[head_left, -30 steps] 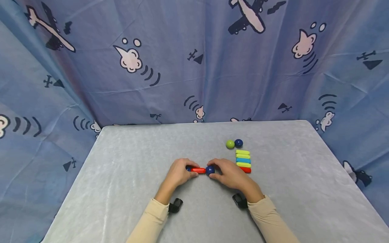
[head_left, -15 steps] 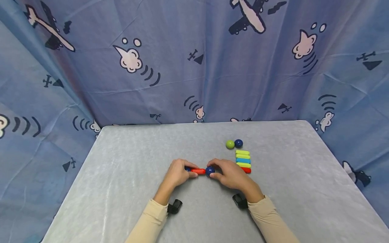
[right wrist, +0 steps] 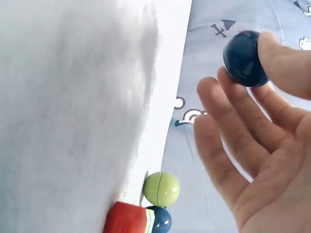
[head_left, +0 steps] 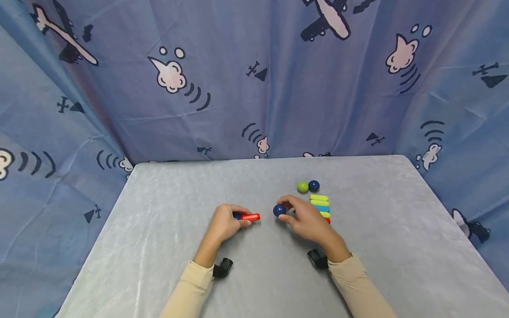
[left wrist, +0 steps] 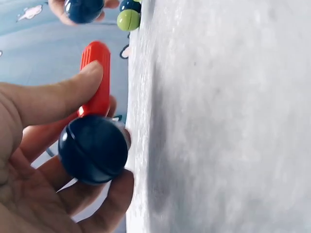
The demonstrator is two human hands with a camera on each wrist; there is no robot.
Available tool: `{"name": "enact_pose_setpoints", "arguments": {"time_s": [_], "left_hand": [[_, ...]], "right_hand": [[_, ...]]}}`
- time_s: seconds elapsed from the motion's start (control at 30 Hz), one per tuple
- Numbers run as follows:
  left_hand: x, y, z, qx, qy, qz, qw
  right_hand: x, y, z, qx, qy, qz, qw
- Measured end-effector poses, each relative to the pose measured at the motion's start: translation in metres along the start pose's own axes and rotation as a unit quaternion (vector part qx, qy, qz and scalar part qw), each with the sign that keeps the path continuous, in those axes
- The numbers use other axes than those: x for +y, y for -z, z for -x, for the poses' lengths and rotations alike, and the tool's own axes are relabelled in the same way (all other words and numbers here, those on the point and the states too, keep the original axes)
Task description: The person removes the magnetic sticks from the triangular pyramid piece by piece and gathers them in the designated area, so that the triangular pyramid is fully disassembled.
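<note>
My left hand (head_left: 224,224) pinches a red ribbed rod (head_left: 251,217) between thumb and fingers. At the rod's near end, a dark blue ball (left wrist: 93,149) sits against it within the curve of that hand. My right hand (head_left: 306,221) pinches another dark blue ball (head_left: 279,210) between thumb and fingertips, its other fingers spread in the right wrist view. A gap separates this ball from the red rod's free end. Both hands are above the grey table.
Behind the right hand, a row of yellow-green, blue and red rods (head_left: 320,202) lies on the table (head_left: 179,185). A green ball (head_left: 303,187) and a dark blue ball (head_left: 314,185) rest just beyond it. A patterned blue curtain (head_left: 222,88) hangs behind the table.
The right-hand ball and the red rod's end, touching or nearly so before, are now apart. My left hand has moved left with the rod; the right has moved up and slightly right with its ball.
</note>
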State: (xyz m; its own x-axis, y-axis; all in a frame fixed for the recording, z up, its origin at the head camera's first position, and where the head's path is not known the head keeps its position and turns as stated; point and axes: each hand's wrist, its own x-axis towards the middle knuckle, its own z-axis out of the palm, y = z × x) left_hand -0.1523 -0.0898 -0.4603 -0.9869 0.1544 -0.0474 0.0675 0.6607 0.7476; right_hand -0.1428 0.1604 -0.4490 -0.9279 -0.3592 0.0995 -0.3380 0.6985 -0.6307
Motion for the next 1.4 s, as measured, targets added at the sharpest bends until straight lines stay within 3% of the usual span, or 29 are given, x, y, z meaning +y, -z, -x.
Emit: {"name": "enact_pose_setpoints", "arguments": {"time_s": [0.13,0.27,0.83,1.4], "left_hand": [[0.0,-0.002,-0.001,-0.034,-0.038,-0.038,0.998],[-0.002,-0.004,-0.001,-0.051,-0.048,-0.056,0.996],[-0.003,0.0,-0.001,-0.049,-0.063,-0.051,0.9955],[-0.004,-0.002,0.0,-0.058,-0.061,-0.057,0.9949]], "right_hand": [[-0.002,0.001,-0.001,-0.003,0.012,0.001,0.9999],[-0.002,0.001,-0.002,0.016,0.009,-0.005,0.9998],[-0.002,-0.005,-0.005,0.053,0.024,-0.058,0.9967],[0.017,0.026,-0.012,0.04,0.013,0.023,0.9989]]}}
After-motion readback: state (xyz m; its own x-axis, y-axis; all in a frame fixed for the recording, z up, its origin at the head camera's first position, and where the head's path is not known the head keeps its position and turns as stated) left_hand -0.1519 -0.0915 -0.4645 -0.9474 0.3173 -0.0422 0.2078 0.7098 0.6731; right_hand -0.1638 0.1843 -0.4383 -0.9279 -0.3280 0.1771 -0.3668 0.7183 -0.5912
